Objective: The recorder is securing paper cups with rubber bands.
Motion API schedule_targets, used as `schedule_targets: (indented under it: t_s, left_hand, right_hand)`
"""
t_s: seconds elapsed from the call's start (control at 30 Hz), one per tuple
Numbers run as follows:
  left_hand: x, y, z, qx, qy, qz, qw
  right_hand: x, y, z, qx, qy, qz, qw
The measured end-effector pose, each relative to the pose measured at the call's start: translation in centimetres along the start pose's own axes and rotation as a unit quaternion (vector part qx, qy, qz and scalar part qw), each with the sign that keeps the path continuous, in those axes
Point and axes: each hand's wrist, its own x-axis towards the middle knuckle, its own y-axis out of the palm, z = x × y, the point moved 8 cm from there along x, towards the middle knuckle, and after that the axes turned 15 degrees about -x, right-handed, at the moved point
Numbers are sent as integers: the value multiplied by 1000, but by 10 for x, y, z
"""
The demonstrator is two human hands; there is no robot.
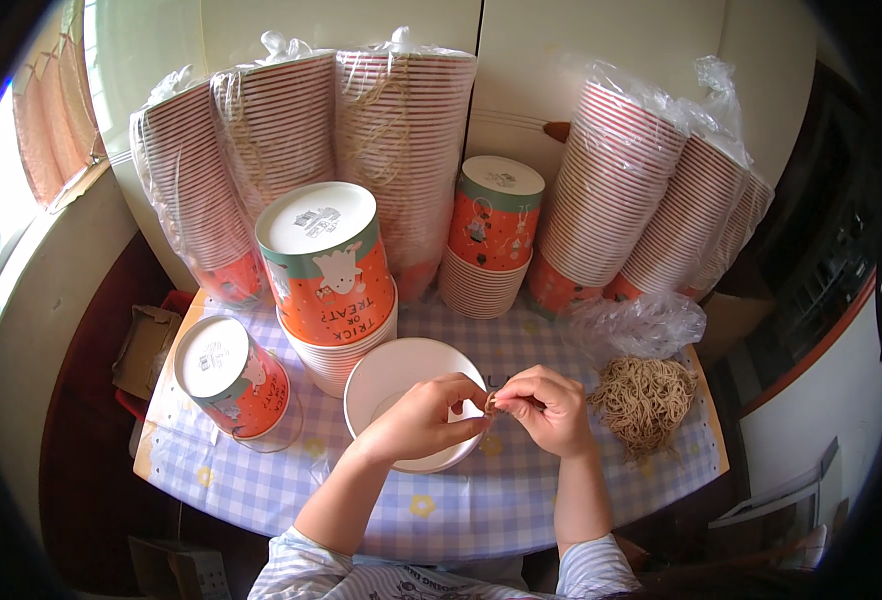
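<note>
Dk lettering upside-down on lg orange tub [331, 300], also L tub [251, 390], grey print on their white bases [317, 218], rear tub's [493, 225] too, dk letters on shirt [416, 581]

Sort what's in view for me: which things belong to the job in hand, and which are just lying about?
Likely in the job:
cord, held by left grip and right grip
open bucket
cord heap
lone bucket
loose stacks
bagged stacks

Likely just about:
crumpled bag
cardboard box
curtain
</note>
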Motion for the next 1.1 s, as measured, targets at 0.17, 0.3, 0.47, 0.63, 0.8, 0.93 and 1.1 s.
schedule_targets:
  t_s: [0.17,0.3,0.47,0.63,0.8,0.93,1.1]
  left_hand:
    - [-2,-6,-4,-4,-12,-38,999]
    - [-3,-11,4,-58,-42,-65,995]
    - [-4,-16,8,-73,-32,-87,993]
    - [-3,-20,10,-139,-10,-104,985]
    - [-3,-20,14,-194,-26,-91,976]
    - [-5,-16,16,-146,-68,-66,985]
    - [-5,-13,10,-93,-28,-62,993]
  right_hand:
    - [1,1,-3,-31,16,15,999]
    - [1,5,-6,-32,33,37,998]
    - [0,12,-10,-9,74,70,995]
    - [-1,18,-12,-16,91,95,991]
    - [-1,23,-12,-6,83,106,991]
    - [-2,19,-17,22,100,95,990]
    - [-1,15,-14,27,79,77,994]
